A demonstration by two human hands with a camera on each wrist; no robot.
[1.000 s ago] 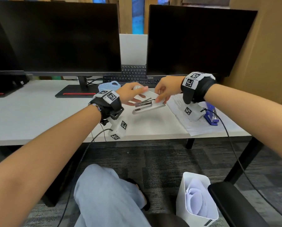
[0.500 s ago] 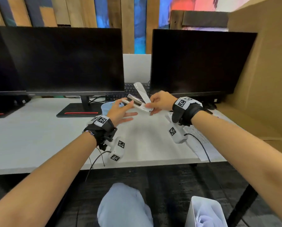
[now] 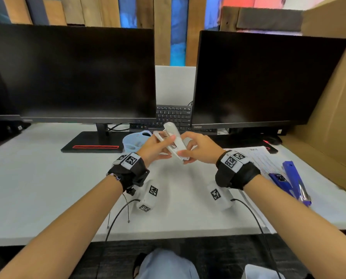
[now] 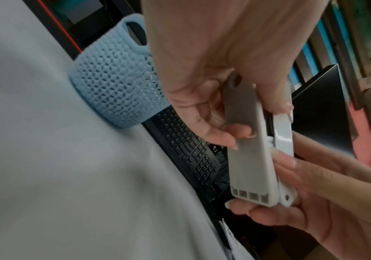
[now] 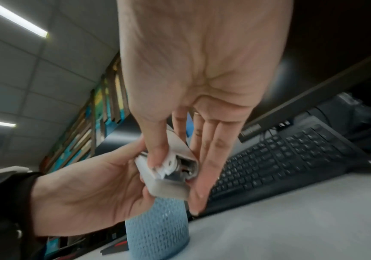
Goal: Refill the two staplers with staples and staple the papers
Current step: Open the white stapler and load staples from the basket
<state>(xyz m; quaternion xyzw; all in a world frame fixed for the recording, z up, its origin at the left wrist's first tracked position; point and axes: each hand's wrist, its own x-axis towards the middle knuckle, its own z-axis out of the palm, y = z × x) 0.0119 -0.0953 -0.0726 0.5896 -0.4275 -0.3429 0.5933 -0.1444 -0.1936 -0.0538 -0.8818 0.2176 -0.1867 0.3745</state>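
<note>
Both hands grip the white stapler (image 3: 175, 142) above the counter (image 3: 47, 188): left hand (image 3: 155, 149) on base, right hand (image 3: 200, 147) pinching hinge end, lid part-open. Refill step on this one, I think; next needs the lid pressed shut, then papers (image 3: 262, 160). Blue stapler (image 3: 288, 182) lies open there.

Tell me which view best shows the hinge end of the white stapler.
The right wrist view: the white stapler faces the camera end-on, its pivot and metal inside exposed between both hands. The left wrist view shows mostly its flat underside. The head view shows its lid raised, but small and half hidden by fingers.
</note>
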